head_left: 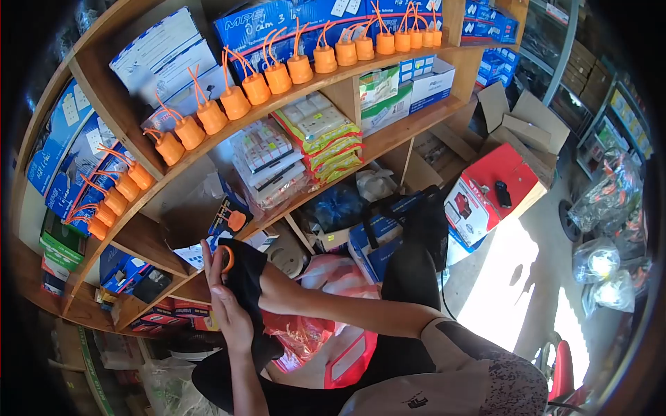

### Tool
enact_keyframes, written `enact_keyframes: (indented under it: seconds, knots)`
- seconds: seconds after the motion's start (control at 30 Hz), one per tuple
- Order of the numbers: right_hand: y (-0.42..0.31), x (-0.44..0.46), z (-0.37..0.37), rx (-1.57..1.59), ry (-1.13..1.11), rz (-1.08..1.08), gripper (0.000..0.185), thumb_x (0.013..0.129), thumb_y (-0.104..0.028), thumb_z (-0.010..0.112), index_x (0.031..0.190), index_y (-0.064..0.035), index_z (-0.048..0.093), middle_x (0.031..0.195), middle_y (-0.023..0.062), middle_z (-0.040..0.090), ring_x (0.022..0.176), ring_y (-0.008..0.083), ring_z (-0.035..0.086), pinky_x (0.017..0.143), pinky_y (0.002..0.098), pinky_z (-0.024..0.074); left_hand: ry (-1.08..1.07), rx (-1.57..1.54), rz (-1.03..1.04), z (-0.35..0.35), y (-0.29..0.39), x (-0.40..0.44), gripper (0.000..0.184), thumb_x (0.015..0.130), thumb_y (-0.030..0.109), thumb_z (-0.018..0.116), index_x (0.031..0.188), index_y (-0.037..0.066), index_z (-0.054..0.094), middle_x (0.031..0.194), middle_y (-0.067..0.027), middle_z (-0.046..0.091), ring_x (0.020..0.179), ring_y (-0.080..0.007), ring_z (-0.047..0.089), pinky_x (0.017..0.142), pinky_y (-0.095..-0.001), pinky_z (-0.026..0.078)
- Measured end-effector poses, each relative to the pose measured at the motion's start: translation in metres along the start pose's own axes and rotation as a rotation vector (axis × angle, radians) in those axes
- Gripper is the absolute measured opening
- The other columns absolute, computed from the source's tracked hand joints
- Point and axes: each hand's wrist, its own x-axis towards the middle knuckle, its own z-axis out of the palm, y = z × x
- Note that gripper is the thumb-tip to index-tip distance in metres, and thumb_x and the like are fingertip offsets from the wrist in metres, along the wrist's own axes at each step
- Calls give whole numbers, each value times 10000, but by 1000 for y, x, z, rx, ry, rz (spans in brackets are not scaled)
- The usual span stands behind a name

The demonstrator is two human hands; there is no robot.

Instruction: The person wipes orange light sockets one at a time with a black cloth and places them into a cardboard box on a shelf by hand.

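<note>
My left hand (227, 308) is raised at lower left, its fingers straight and pressed against an orange lamp holder (229, 259). Only a curved orange rim of that holder shows. A black cloth (244, 267) covers the other side of it and hangs down. My right hand (272, 286) reaches in from the right, its fingers mostly hidden behind the cloth it grips. Along the curved wooden shelf (198, 156) above stand several orange lamp holders (277, 78) in a row, wires sticking up. Another orange piece (236, 220) shows by a blue box just above my left hand.
Blue cartons (277, 28) fill the upper shelf. Packs in yellow-red wrappers (333, 149) and clear-wrapped packs (267, 159) sit on the lower one. A red-and-white box (496, 184) and an open carton (531, 125) stand at right. Plastic bags (610, 201) lie farther right.
</note>
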Motion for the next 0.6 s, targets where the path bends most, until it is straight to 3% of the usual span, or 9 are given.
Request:
enact_keyframes:
  seconds: [0.1,0.2,0.27,0.3,0.37,0.4,0.47,0.57,0.6]
  knots:
    - [-27,7,-9,89,83,4,452,1006,-147,585,1413,10,469,1305,218,583,1151,355,606,1016,379,457,-52,237,43,-13,13,4,603,1130,413,255,1527,-5,434,1646,-188,318,1557,-323,221,1243,-457,186]
    - [-48,16,-15,72,88,20,355,1026,-175,543,1322,22,552,1205,201,633,1100,327,626,971,365,473,-49,-19,-13,-18,25,6,601,1071,345,527,1536,-14,400,1626,-199,353,1512,-314,332,1219,-444,272]
    - [-43,18,-12,179,188,88,278,1016,-226,576,1152,12,622,952,163,670,877,251,649,814,368,506,-82,-193,-107,-11,24,9,983,934,632,629,1603,29,236,1570,-203,428,1476,-269,387,1220,-425,271]
    - [-40,22,-12,224,180,86,282,1027,-239,564,1140,13,620,940,144,663,855,209,634,793,357,508,-111,-128,-104,-12,23,10,961,932,675,593,1583,27,309,1573,-175,432,1469,-252,390,1219,-419,262]
    - [-42,24,-15,312,140,138,302,1046,-264,539,1137,15,609,956,123,657,869,173,624,794,349,509,-139,-238,-139,-15,9,12,802,986,554,613,1551,28,397,1531,-117,464,1402,-196,448,1170,-346,320]
    - [-49,27,-20,352,105,184,315,1054,-276,527,1146,16,601,985,122,656,905,179,629,815,353,508,-140,-64,-100,-14,16,14,856,989,680,474,1537,25,414,1580,-128,426,1470,-243,380,1212,-395,270]
    - [-57,32,-32,254,-13,252,335,1053,-295,527,1184,8,587,1052,124,652,986,193,633,860,353,502,-142,-139,-142,-19,8,21,917,958,700,529,1553,20,375,1531,-118,454,1434,-199,387,1193,-360,269]
    - [-56,37,-46,58,-252,134,318,1050,-278,523,1220,-18,587,1088,119,657,1030,214,638,897,342,500,-365,-246,-425,-38,-31,17,1139,845,881,447,1593,41,270,1567,-122,394,1465,-236,317,1213,-364,208]
    - [-64,44,-50,-13,-311,129,307,1036,-244,552,1254,-31,594,1071,112,672,1031,202,637,910,336,498,-450,-236,-421,-44,-45,12,1130,866,887,369,1586,22,272,1545,-115,427,1442,-220,365,1186,-361,276]
